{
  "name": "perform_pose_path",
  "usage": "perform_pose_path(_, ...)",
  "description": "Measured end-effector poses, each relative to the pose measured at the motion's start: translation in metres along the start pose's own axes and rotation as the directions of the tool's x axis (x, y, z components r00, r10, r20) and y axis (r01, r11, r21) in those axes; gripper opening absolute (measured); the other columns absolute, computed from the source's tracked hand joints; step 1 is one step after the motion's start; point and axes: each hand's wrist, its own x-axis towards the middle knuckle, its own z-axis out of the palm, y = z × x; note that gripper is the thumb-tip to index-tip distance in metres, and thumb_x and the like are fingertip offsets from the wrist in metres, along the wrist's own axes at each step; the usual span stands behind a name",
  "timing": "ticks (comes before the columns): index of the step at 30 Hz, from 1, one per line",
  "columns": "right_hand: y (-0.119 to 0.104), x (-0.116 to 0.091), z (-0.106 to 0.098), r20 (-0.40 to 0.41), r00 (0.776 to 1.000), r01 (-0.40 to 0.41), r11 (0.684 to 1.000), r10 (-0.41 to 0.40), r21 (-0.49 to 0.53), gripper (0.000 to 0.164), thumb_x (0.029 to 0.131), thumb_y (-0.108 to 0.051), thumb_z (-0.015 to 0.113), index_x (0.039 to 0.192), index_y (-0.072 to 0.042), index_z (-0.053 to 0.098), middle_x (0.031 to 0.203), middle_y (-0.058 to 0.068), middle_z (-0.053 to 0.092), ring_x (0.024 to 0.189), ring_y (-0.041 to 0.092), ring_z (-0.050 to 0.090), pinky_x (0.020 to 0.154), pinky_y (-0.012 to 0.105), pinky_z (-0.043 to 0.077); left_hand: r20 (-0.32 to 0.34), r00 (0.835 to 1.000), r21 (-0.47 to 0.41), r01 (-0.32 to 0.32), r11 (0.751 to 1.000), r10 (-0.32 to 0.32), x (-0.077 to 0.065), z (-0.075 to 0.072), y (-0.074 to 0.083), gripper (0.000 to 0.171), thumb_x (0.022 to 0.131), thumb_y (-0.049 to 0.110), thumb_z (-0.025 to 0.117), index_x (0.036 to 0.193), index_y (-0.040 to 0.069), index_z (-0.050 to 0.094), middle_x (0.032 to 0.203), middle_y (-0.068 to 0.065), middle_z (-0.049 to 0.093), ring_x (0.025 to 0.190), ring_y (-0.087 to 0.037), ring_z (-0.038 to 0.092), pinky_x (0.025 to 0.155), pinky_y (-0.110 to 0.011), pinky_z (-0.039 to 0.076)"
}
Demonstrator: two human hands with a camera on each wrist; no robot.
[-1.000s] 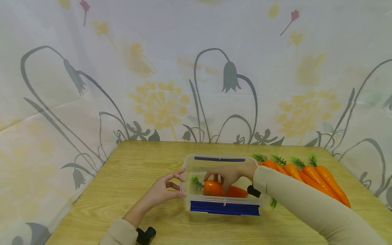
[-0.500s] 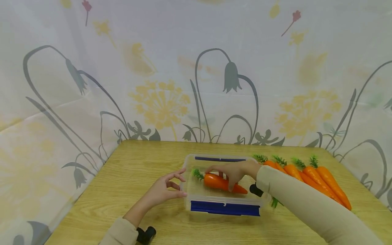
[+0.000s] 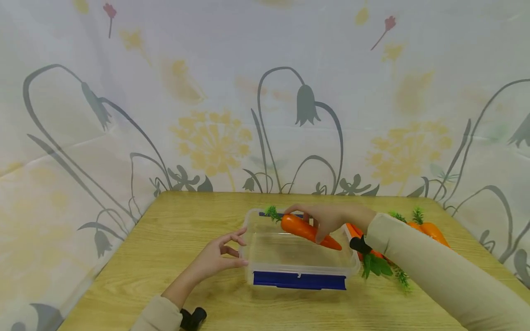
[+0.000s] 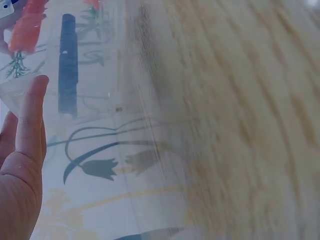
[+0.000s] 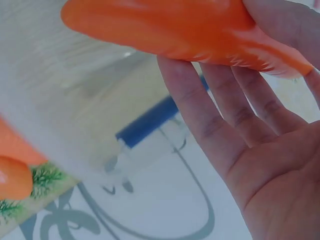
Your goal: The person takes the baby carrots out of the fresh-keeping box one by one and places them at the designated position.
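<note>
My right hand point(image 3: 329, 217) grips an orange carrot point(image 3: 299, 228) with a leafy green top, thumb on the near side and fingers on the far side. The carrot is raised over the clear plastic box point(image 3: 285, 253), its green top to the left and its tip down to the right. In the right wrist view the fingers point(image 5: 192, 102) lie along the carrot's underside. My left hand point(image 3: 209, 261) rests its extended fingertips on the box's left side. From the left wrist view, those fingers point(image 4: 32, 120) stand nearly straight beside the clear wall.
Blue clasps point(image 3: 299, 280) run along the box's near and far sides. To its right, several more carrots point(image 3: 428, 230) lie on the wooden table, partly behind my right forearm. Green leaves point(image 3: 376, 265) show near the box's right corner. A patterned curtain point(image 3: 207, 92) hangs behind.
My right hand has lifted the carrot from the box's floor, up and slightly away to the right. The left hand has kept its place against the box. The head view has shifted slightly.
</note>
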Motion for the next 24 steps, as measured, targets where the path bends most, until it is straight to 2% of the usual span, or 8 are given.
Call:
perform_pose_path(5,0.002,-0.016,-0.007,-0.042,0.999,-0.024,1.000,0.024,0.003,0.089,0.073,0.008,0.072,0.143,-0.021,0.026,0.109,0.009,0.049,0.084,0.019,0.057,0.071,0.030,0.051,-0.006,1.000,0.004,0.002,1.000,-0.002,0.000,0.000,-0.002,0.041,0.079,0.019,0.076,0.107,-0.002,0.055,0.148,-0.002,0.032,0.093,-0.024,0.059,0.075,-0.035,0.051)
perform_pose_path(12,0.005,-0.037,-0.016,-0.090,0.995,-0.033,0.998,0.038,0.054,0.090,0.075,0.005,0.072,0.146,-0.020,0.021,0.107,0.011,0.047,0.085,0.024,0.057,0.069,0.032,0.052,-0.004,1.000,0.002,-0.004,1.000,0.004,-0.001,0.001,0.000,0.041,0.079,0.019,0.076,0.108,-0.002,0.055,0.149,-0.003,0.032,0.093,-0.025,0.059,0.075,-0.035,0.051)
perform_pose_path(16,0.006,-0.049,-0.018,-0.129,0.990,-0.051,0.998,0.054,0.031,0.091,0.075,0.003,0.072,0.146,-0.021,0.021,0.106,0.010,0.047,0.084,0.022,0.056,0.066,0.031,0.052,0.000,1.000,-0.007,0.001,1.000,-0.001,-0.001,0.001,0.000,0.041,0.079,0.018,0.076,0.108,-0.002,0.055,0.149,-0.003,0.031,0.093,-0.026,0.059,0.075,-0.035,0.051)
perform_pose_path(21,0.009,-0.066,-0.020,-0.172,0.985,-0.026,0.998,0.035,0.053,0.090,0.075,0.005,0.071,0.147,-0.016,0.020,0.105,0.012,0.046,0.080,0.021,0.056,0.065,0.031,0.052,0.002,1.000,-0.007,0.006,1.000,-0.006,-0.001,0.001,0.000,0.040,0.079,0.018,0.076,0.107,-0.003,0.055,0.149,-0.005,0.031,0.093,-0.026,0.059,0.075,-0.034,0.051)
perform_pose_path(24,0.015,-0.075,-0.021,-0.194,0.980,-0.026,0.997,0.040,0.075,0.091,0.076,0.004,0.072,0.147,-0.017,0.020,0.106,0.013,0.046,0.081,0.022,0.056,0.066,0.032,0.052,0.004,1.000,0.000,0.001,1.000,-0.001,-0.001,0.001,0.000,0.040,0.080,0.017,0.075,0.107,-0.003,0.055,0.149,-0.006,0.031,0.093,-0.026,0.059,0.075,-0.034,0.051)
